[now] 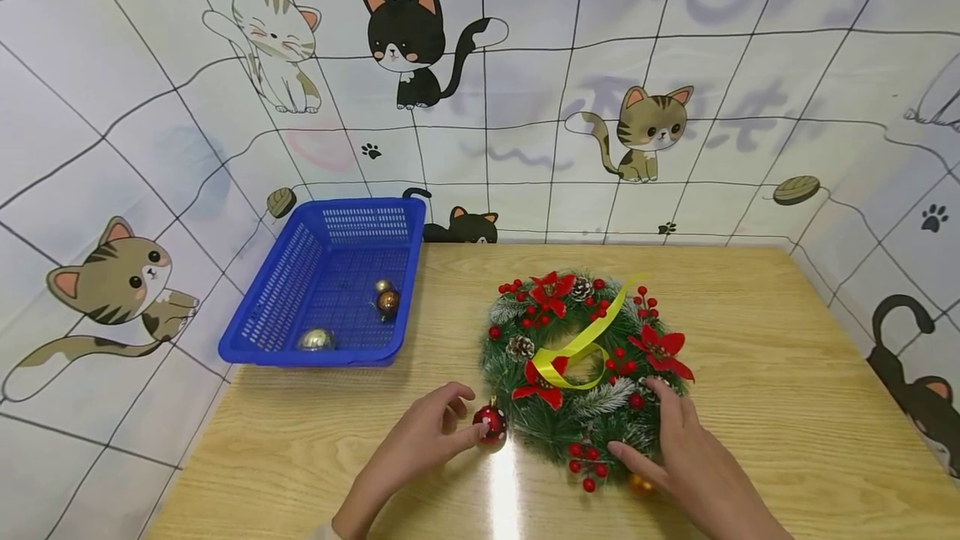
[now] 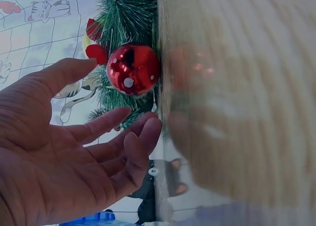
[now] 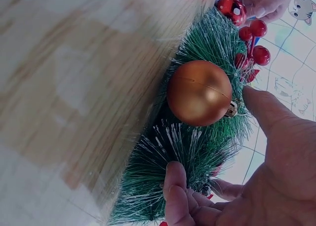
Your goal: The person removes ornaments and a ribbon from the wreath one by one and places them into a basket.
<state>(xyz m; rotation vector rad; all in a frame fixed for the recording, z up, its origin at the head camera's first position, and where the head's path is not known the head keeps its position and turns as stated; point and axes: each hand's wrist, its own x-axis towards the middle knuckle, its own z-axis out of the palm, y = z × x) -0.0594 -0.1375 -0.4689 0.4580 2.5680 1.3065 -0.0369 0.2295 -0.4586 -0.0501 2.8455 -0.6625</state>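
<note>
A green Christmas wreath (image 1: 555, 430) with red poinsettias, berries, pinecones and frosted tips lies flat on the table. Loosely across its middle runs a yellow ribbon (image 1: 581, 347). My left hand (image 1: 423, 437) is beside a shiny red bauble (image 1: 491, 423) with white dots, at the wreath's near left edge. The left wrist view shows a gap between its spread fingers and the bauble. At the near right side, my right hand (image 1: 693, 457) touches the wreath with loosely bent fingers, thumb apart. An orange-gold bauble (image 3: 199, 93) sits against the needles there, mostly hidden by that hand in the head view.
A blue plastic basket (image 1: 232, 350) stands at the back left, holding a silvery bauble (image 1: 316, 340), a brown bauble (image 1: 387, 302) and a small gold one (image 1: 382, 285). Cat-patterned walls (image 1: 525, 182) enclose the wooden table (image 1: 780, 357) at the back and sides.
</note>
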